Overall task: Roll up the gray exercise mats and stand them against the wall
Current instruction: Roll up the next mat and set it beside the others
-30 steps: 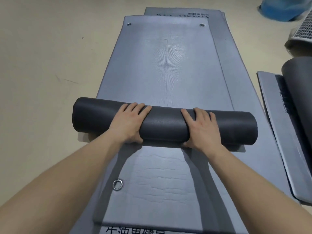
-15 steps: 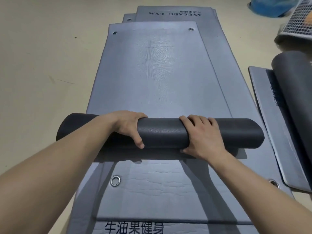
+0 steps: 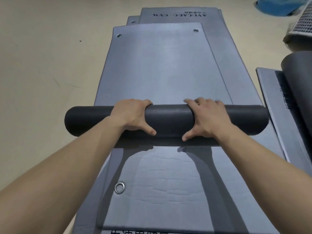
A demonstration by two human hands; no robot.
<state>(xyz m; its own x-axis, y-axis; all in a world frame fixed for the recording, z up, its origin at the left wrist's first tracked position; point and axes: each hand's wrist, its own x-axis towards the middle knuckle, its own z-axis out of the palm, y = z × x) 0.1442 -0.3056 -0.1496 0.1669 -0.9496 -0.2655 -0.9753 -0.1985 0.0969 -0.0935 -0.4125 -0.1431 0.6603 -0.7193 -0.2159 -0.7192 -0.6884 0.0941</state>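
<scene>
A gray exercise mat [image 3: 160, 68] lies flat on top of a stack of similar mats [image 3: 177, 16] on the floor. Its near part is wound into a dark roll [image 3: 168, 119] lying crosswise in the middle of the view. My left hand [image 3: 133, 115] grips the roll left of centre, fingers curled over the far side and thumb on the near side. My right hand [image 3: 206, 119] grips it right of centre in the same way; its fingertips are blurred. The mat below [image 3: 168, 183] is uncovered behind the roll and shows a metal eyelet [image 3: 119, 187].
To the right, another dark, partly rolled mat [image 3: 298, 78] sits on a flat gray mat [image 3: 270, 92]. A blue object [image 3: 276, 5] and a white mesh basket [image 3: 302, 22] are at the far right. Beige floor [image 3: 42, 65] stretches to the left.
The roll has travelled away from me along the mat and grown thicker. Both hands have shifted their hold over the top of the roll, and more of the mat below is uncovered.
</scene>
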